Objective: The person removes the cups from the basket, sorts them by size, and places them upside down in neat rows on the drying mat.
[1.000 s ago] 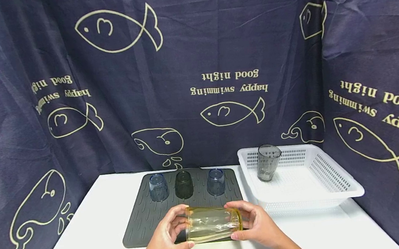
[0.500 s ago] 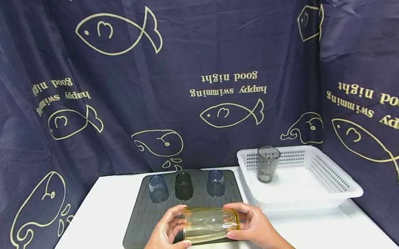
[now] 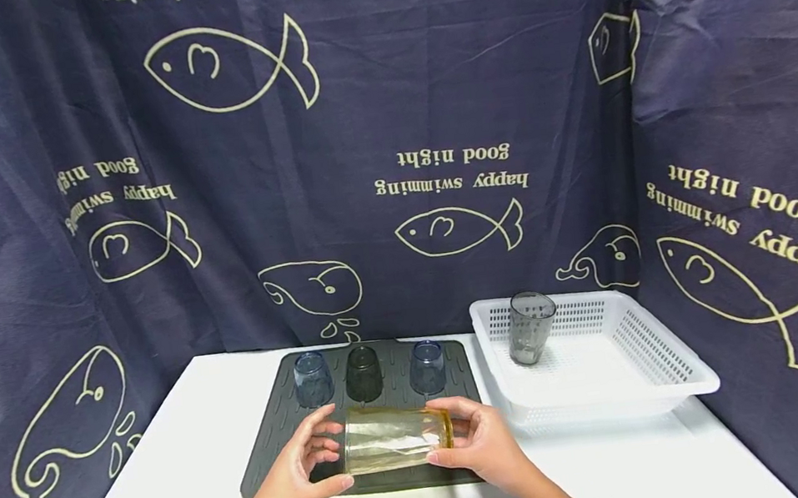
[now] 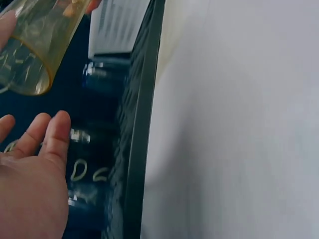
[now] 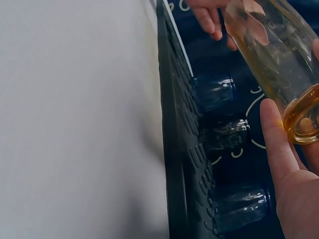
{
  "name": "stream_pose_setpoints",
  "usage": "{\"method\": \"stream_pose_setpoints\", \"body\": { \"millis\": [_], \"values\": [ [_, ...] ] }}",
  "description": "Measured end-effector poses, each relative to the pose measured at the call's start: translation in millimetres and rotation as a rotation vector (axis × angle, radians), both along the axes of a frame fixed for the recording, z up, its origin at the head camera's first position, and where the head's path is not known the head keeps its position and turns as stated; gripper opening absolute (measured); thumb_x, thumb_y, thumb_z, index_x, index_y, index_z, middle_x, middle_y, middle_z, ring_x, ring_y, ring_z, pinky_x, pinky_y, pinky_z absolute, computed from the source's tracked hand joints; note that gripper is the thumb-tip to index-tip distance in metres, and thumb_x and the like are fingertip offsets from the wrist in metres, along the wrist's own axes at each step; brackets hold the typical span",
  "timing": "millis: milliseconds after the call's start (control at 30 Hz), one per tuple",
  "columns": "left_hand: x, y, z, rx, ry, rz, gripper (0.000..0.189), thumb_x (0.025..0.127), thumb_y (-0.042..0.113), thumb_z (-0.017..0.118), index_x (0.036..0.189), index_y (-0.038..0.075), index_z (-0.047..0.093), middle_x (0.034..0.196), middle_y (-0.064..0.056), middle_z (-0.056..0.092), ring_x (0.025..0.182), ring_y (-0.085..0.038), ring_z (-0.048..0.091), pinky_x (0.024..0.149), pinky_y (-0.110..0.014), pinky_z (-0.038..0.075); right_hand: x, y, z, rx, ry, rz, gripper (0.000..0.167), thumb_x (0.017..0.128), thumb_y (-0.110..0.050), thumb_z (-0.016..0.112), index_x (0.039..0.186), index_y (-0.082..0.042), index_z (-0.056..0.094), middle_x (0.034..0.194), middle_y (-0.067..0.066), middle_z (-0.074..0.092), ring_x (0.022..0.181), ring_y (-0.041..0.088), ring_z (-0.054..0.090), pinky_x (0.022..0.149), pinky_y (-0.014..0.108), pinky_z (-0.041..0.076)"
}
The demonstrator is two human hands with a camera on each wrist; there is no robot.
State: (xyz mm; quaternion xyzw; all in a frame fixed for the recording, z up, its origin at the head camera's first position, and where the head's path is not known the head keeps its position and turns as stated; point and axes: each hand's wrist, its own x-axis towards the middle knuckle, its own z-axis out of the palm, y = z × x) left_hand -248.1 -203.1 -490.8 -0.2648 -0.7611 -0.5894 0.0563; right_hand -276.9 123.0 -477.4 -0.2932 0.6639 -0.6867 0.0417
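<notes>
A yellow drinking glass (image 3: 393, 437) lies sideways in the air above the near part of a dark grey drying mat (image 3: 280, 437). My right hand (image 3: 480, 440) grips it around its thick amber base, thumb in front and fingers behind. Beside the open rim is my left hand (image 3: 295, 469), its fingers spread and apart from the glass. In the left wrist view a gap shows between those fingers (image 4: 57, 137) and the rim; whether the thumb touches the glass I cannot tell. Upside down on the mat stand a blue glass (image 3: 313, 381), a dark glass (image 3: 363, 374) and another blue glass (image 3: 427, 367).
Right of the mat is a white plastic basket (image 3: 615, 397), with a grey glass (image 3: 531, 328) leaning inside at its left. Both stand on a white table (image 3: 190, 445). A dark blue curtain (image 3: 330, 182) with fish drawings hangs behind and at both sides.
The yellow glass and both hands have shifted left in the head view. My left fingers have come away from the glass's rim, while the right hand keeps its grip.
</notes>
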Motion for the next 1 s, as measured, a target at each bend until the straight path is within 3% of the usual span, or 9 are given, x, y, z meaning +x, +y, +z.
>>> {"method": "stream_pose_setpoints", "body": {
  "millis": [200,333,433,567,733,1000],
  "values": [
    [-3.3,-23.5,-1.5,-0.145,0.006,0.190,0.083,0.084,0.017,0.086,0.154,0.014,0.039,0.133,-0.014,0.055,0.113,-0.014,0.059,0.095,-0.026,0.054,-5.3,-9,0.6,0.015,-0.038,-0.035,0.067,0.077,0.000,0.087,0.138,0.000,0.059,0.141,0.027,0.056,0.109,0.016,0.072,0.085,0.034,0.063],
    [-4.1,-38.1,-2.9,-0.219,0.043,0.279,0.075,0.084,0.021,0.086,0.148,0.014,0.048,0.133,-0.014,0.058,0.116,-0.013,0.057,0.097,-0.028,0.054,-9.0,-14,0.5,0.013,-0.035,-0.038,0.067,0.077,-0.001,0.088,0.137,0.001,0.059,0.138,0.025,0.059,0.109,0.015,0.072,0.085,0.034,0.063],
    [-5.2,-48.6,-4.1,-0.275,0.062,0.321,0.070,0.084,0.026,0.086,0.144,0.013,0.053,0.133,-0.013,0.058,0.115,-0.013,0.057,0.098,-0.029,0.054,-12.3,-17,-0.6,0.005,-0.021,-0.047,0.066,0.076,0.002,0.087,0.136,0.003,0.059,0.134,0.024,0.062,0.107,0.015,0.072,0.085,0.034,0.063],
    [-6.9,-60.2,-4.9,-0.362,0.090,0.385,0.066,0.083,0.031,0.087,0.139,0.011,0.058,0.130,-0.013,0.059,0.116,-0.024,0.057,0.097,-0.034,0.053,-15.5,-22,-0.9,0.004,-0.004,-0.074,0.066,0.074,0.004,0.087,0.134,0.006,0.059,0.129,0.024,0.064,0.104,0.014,0.073,0.084,0.032,0.063],
    [-5.9,-72.3,-4.8,-0.456,0.080,0.457,0.071,0.082,0.036,0.087,0.139,0.007,0.058,0.132,-0.016,0.057,0.123,-0.036,0.051,0.097,-0.053,0.050,-20.2,-26,0.1,-0.001,-0.013,-0.105,0.066,0.075,0.004,0.087,0.134,0.008,0.058,0.125,0.023,0.065,0.101,0.013,0.073,0.082,0.031,0.063],
    [-1.8,-85.5,-7.8,-0.575,0.044,0.481,0.082,0.080,0.043,0.086,0.142,0.002,0.055,0.140,-0.024,0.051,0.125,-0.050,0.046,0.095,-0.068,0.045,-24.2,-33,3.8,0.026,-0.058,-0.163,0.066,0.075,-0.003,0.089,0.135,-0.001,0.061,0.125,0.020,0.066,0.099,0.013,0.073,0.085,0.030,0.063]
  ]
}}
